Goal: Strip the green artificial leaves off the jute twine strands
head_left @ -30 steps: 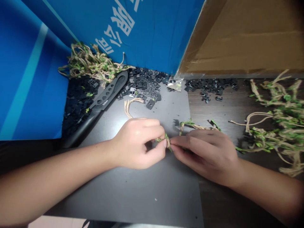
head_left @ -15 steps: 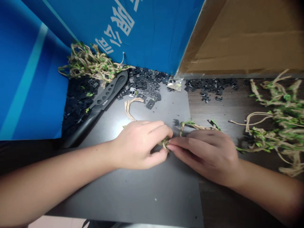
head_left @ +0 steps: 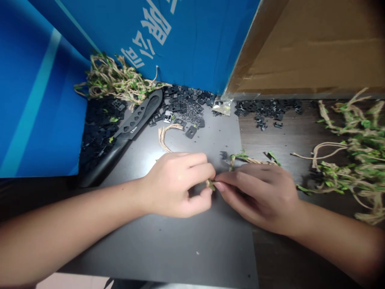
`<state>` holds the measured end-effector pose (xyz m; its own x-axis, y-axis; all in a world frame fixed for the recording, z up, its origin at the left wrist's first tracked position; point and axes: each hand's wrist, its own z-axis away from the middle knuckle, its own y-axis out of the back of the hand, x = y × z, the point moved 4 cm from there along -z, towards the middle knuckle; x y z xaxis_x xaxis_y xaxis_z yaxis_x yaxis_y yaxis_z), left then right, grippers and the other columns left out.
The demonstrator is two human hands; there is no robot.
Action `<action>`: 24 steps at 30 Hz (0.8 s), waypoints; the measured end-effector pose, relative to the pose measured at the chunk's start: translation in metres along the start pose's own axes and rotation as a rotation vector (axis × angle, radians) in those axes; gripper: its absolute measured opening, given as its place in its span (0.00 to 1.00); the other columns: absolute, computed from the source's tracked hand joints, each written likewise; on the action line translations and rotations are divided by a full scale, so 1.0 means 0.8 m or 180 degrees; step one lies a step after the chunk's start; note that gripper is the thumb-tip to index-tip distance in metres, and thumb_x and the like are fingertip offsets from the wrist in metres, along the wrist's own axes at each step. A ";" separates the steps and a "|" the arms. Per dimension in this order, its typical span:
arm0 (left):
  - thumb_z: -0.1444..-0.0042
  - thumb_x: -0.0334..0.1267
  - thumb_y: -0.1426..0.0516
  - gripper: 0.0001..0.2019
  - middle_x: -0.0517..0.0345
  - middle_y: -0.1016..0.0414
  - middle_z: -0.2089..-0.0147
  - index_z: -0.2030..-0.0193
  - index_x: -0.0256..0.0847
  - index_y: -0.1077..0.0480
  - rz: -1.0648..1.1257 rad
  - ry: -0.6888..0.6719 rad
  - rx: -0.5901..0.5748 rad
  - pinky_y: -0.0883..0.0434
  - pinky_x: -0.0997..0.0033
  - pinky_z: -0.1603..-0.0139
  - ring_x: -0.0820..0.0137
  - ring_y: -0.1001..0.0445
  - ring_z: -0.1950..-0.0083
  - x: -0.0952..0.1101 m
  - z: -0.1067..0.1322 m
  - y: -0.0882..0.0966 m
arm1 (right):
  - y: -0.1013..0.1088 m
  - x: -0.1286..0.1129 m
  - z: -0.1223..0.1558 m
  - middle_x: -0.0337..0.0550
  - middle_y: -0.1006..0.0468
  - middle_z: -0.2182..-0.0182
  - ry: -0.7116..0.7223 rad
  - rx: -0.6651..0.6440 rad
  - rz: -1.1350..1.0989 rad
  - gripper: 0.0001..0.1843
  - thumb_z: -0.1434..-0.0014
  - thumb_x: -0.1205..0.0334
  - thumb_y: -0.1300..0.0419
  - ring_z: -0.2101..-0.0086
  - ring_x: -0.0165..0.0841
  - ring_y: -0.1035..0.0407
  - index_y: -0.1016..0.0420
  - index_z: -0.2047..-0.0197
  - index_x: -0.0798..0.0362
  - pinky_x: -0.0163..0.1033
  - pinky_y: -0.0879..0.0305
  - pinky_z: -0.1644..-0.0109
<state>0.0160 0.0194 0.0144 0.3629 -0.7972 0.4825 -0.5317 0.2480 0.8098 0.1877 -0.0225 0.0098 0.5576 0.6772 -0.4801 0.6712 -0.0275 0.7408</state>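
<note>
My left hand is closed around a length of leafy twine, its thumb and fingers curled about the strand. Facing it, my right hand pinches the same twine between thumb and forefinger, with the fingertips of both hands almost meeting. Only a small bit of the strand shows between them; the rest there is covered by my fingers. A loose tan twine end sticks out beyond my left hand. Past my right knuckles runs a stretch of twine with green leaves.
Tangled leafy twine lies in a heap at the back left and another pile at the right. A black sheathed tool rests among small black parts. A blue panel and a cardboard sheet stand behind the grey board.
My left fingers have curled closer over the twine, so less of it shows between the hands. My right hand stays pinched, shifted only slightly.
</note>
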 end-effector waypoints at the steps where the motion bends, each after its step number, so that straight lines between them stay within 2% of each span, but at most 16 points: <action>1: 0.46 0.33 0.43 0.04 0.60 0.35 0.72 0.68 0.38 0.27 -0.0029 -0.0013 -0.0021 0.39 0.69 0.73 0.72 0.42 0.74 0.000 0.000 0.000 | 0.000 0.000 0.000 0.37 0.26 0.75 -0.0001 -0.0010 -0.0003 0.02 0.33 0.66 0.37 0.76 0.28 0.35 0.24 0.60 0.54 0.37 0.38 0.68; 11: 0.50 0.32 0.45 0.04 0.60 0.39 0.73 0.72 0.39 0.30 -0.0266 0.0191 -0.0211 0.41 0.67 0.72 0.71 0.43 0.74 -0.003 0.003 -0.002 | -0.001 0.000 0.000 0.36 0.28 0.75 0.0012 -0.0036 0.0047 0.03 0.33 0.66 0.38 0.75 0.28 0.37 0.24 0.61 0.54 0.37 0.40 0.67; 17: 0.45 0.32 0.44 0.10 0.60 0.31 0.69 0.58 0.38 0.25 -0.0114 0.0138 -0.0159 0.37 0.68 0.70 0.71 0.35 0.71 -0.003 0.002 -0.002 | -0.001 0.002 0.000 0.36 0.26 0.74 -0.0087 -0.0044 0.0097 0.03 0.33 0.66 0.39 0.75 0.28 0.35 0.25 0.61 0.53 0.37 0.39 0.67; 24: 0.45 0.31 0.44 0.05 0.61 0.36 0.71 0.66 0.40 0.25 -0.0165 0.0142 -0.0162 0.39 0.69 0.71 0.72 0.40 0.73 -0.004 0.002 -0.004 | -0.001 0.001 -0.001 0.36 0.27 0.76 -0.0131 -0.0060 0.0097 0.04 0.32 0.66 0.40 0.75 0.28 0.35 0.24 0.60 0.54 0.38 0.40 0.67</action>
<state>0.0150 0.0205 0.0095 0.4232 -0.7846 0.4530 -0.4723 0.2357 0.8494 0.1874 -0.0211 0.0090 0.5976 0.6455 -0.4757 0.6444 -0.0335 0.7640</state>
